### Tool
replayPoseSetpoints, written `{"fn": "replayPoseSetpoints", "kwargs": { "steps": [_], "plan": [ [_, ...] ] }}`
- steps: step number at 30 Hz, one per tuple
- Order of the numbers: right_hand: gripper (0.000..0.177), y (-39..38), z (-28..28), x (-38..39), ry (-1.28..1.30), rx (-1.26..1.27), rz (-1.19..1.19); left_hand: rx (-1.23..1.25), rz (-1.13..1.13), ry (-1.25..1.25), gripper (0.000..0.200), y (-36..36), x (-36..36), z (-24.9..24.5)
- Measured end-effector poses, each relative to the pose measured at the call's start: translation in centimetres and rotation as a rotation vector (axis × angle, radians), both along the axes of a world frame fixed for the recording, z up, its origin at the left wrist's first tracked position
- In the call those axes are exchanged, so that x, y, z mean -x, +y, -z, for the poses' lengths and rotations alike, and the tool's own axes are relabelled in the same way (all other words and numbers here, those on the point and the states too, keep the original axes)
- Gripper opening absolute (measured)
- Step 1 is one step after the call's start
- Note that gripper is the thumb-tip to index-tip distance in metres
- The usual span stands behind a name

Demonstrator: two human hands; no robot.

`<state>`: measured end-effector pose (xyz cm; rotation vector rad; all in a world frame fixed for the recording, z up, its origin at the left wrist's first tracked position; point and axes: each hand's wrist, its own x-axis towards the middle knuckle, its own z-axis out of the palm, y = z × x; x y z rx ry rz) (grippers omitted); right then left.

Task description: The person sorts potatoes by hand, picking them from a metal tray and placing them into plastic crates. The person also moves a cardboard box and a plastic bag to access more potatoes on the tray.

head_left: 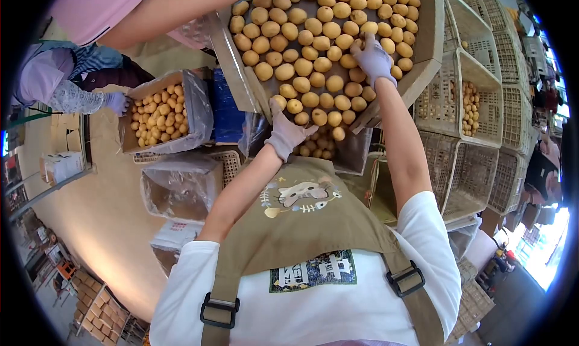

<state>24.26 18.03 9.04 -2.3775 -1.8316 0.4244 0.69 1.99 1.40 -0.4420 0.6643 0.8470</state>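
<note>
Round yellow-brown produce (331,29), perhaps potatoes, lies spread over a sorting tray with raised wooden sides (229,56). My left hand (288,132), in a pale glove, is at the tray's near opening, its thumb and fingers spread beside several pieces. Farther in on the right, my right hand (373,59), also gloved, reaches among the pieces. Its fingers are stretched out and touch the produce; I cannot see anything gripped in it. Below the opening, more pieces sit in a lined box (353,156), partly hidden by my left hand and apron.
Another person's arm (175,14) extends over the tray's far left. A second person's gloved hand (116,103) touches a full, plastic-lined box (199,114). An empty lined crate (181,186) stands at my left. Stacked plastic crates (449,177) line the right side.
</note>
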Motion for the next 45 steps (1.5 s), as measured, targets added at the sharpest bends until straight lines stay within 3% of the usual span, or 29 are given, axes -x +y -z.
{"fn": "replayPoseSetpoints", "kwargs": {
  "steps": [2, 5, 7, 9, 10, 11, 12, 14, 16, 19, 24, 27, 28, 29, 30, 31, 33, 34, 35, 37, 38, 41, 42, 44, 45],
  "plan": [
    [0.054, -3.1, -0.8, -0.5, 0.207, -0.119, 0.006, -0.034, -0.014, -0.033, 0.09, -0.2, 0.2, -0.9],
    [0.062, -14.5, -1.5, -1.7, 0.595, -0.601, 0.061, -0.021, -0.051, -0.059, 0.093, -0.2, 0.2, -1.2],
    [0.06, -22.7, -2.5, -3.7, 0.723, -0.633, 0.167, -0.021, -0.04, -0.015, 0.096, -0.3, 0.2, -1.5],
    [0.055, -29.1, -0.6, -8.7, 0.417, -0.377, 0.347, -0.001, -0.039, -0.031, 0.098, -0.3, 0.1, -0.7],
    [0.05, -31.6, -0.6, -10.8, -0.047, -0.093, 0.244, 0.009, -0.035, -0.039, 0.099, -0.3, 0.0, -0.4],
    [0.048, -32.5, -0.6, -11.2, -0.133, -0.09, 0.293, -0.015, -0.028, -0.049, 0.101, -0.3, 0.0, -0.5],
    [0.046, -32.8, -0.3, -11.7, -0.218, -0.089, 0.338, -0.041, -0.026, -0.06, 0.102, -0.3, -0.1, -0.6],
    [0.04, -27.5, -3.1, -8.4, -0.137, -0.438, 0.152, -0.032, -0.026, -0.049, 0.102, -0.6, -0.1, -0.8],
    [0.035, -21.0, -4.3, -4.5, 0.059, -0.588, -0.012, 0.015, -0.026, -0.013, 0.102, -0.2, -0.2, -1.0],
    [0.032, -11.6, -5.3, 2.0, 0.346, -0.542, -0.068, 0.002, -0.011, -0.073, 0.101, -0.4, 0.4, 1.0],
    [0.045, 1.5, -0.9, 7.7, 0.161, -0.288, -0.165, 0.005, -0.006, -0.042, 0.102, -0.4, 0.4, -0.2],
    [0.049, 1.7, -1.5, 9.4, 0.237, -0.313, -0.259, 0.064, -0.033, 0.032, 0.102, -0.2, 0.4, -2.0],
    [0.044, 0.2, -2.2, 10.0, 0.259, -0.495, -0.379, 0.038, -0.025, 0.022, 0.102, -0.2, 0.4, -1.7],
    [0.034, -2.0, -3.1, 10.0, 0.19, -0.466, -0.487, 0.015, -0.017, 0.009, 0.102, -0.2, 0.4, -1.4],
    [0.026, -4.9, -3.3, 9.8, 0.102, -0.618, -0.648, -0.007, -0.004, -0.003, 0.101, -0.3, 0.3, -1.1],
    [0.031, -8.3, -3.2, 9.4, 0.088, -0.417, -0.714, 0.103, 0.004, -0.001, 0.101, 0.0, 0.3, -1.0],
    [0.045, -13.2, 0.5, 5.7, 0.043, -0.222, -0.859, 0.04, 0.013, -0.028, 0.099, -0.2, 0.5, -1.4],
    [0.046, -14.4, 0.3, 3.7, -0.112, -0.231, -0.858, 0.009, 0.02, -0.039, 0.099, -0.2, 0.6, -1.8],
    [0.047, -14.5, 0.8, 2.3, -0.081, -0.192, -0.747, 0.097, 0.018, 0.009, 0.088, 0.0, 0.5, -2.4],
    [0.048, -13.9, -0.4, 2.8, 0.106, -0.011, -0.394, -0.009, 0.029, 0.048, 0.074, -0.5, 0.4, -1.8],
    [0.053, -13.9, 0.3, 3.4, 0.029, -0.238, -0.316, -0.063, 0.041, 0.07, 0.067, -0.7, 0.3, -1.6],
    [0.065, -14.6, 1.5, 6.6, -0.141, 0.023, -0.432, -0.093, 0.156, 0.216, 0.059, -1.5, 0.3, 1.6],
    [0.057, -15.2, 0.7, 6.5, -0.046, 0.036, -0.552, -0.082, 0.206, 0.28, 0.058, -1.8, 0.5, 2.8],
    [0.042, -14.7, -0.6, 4.1, -0.075, 0.155, -0.767, -0.045, 0.154, 0.174, 0.068, -1.6, 1.0, 2.5],
    [0.03, -14.3, 0.4, 2.5, 0.055, 0.052, -0.69, 0.019, 0.14, 0.184, 0.071, -1.2, 1.1, 1.0]
  ]
}}
